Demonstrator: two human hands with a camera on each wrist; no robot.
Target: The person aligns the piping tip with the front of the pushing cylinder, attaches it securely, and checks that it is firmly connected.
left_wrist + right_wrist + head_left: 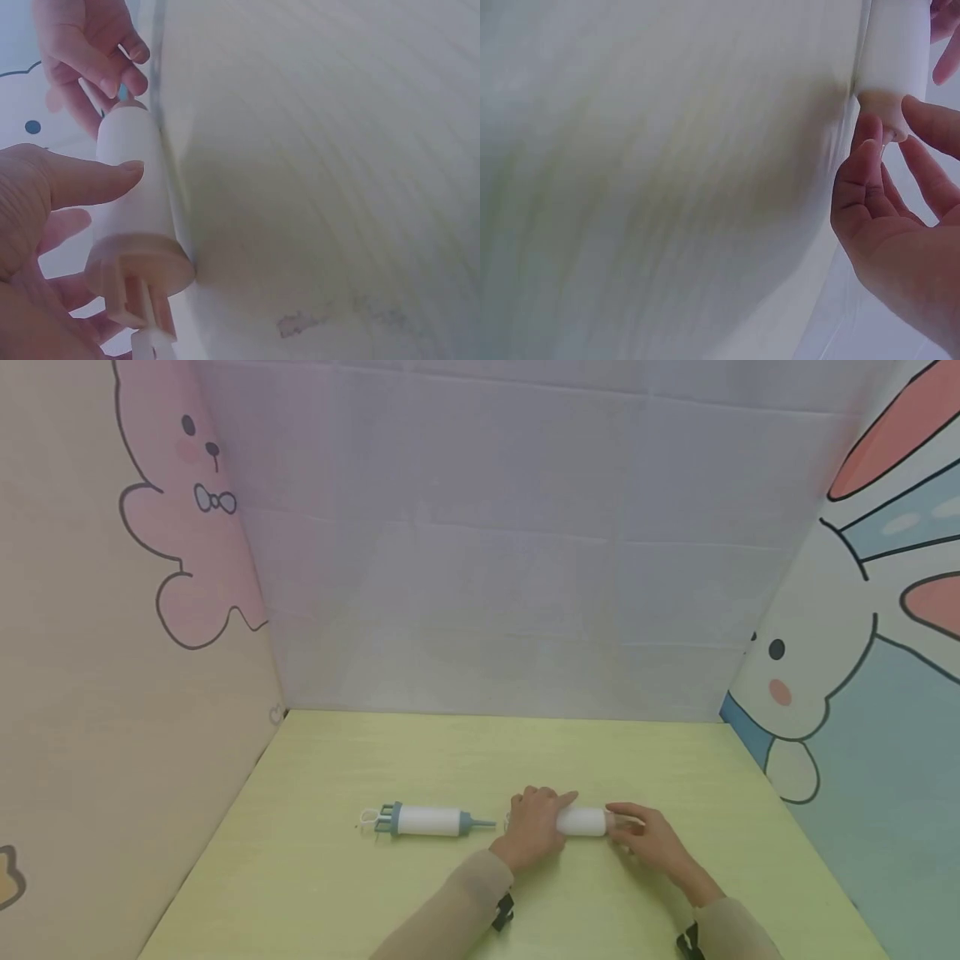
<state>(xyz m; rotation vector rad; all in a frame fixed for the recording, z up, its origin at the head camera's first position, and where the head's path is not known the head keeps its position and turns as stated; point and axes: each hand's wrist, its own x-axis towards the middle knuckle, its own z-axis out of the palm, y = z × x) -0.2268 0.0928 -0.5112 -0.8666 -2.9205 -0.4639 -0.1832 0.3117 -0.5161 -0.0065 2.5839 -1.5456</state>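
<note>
A white syringe-like tube with beige end pieces (135, 180) lies crosswise in front of me, its narrow end to the right. My left hand (535, 828) grips the barrel near its flanged end; in the left wrist view the thumb lies over the white wall and the fingers curl beneath. At the tapered beige end (885, 112) my right hand (651, 839) pinches around the tip with thumb and fingers, which partly hide it. To the left lies a second syringe-like tube (429, 821), white with blue-grey ends, a thin nozzle and a looped handle; neither hand touches it.
A pale yellow tabletop (337, 902) carries both tubes. Behind it hangs a white sheet (487, 610). Printed side panels with a pink cartoon animal (191, 602) and a white rabbit (810, 677) stand at left and right.
</note>
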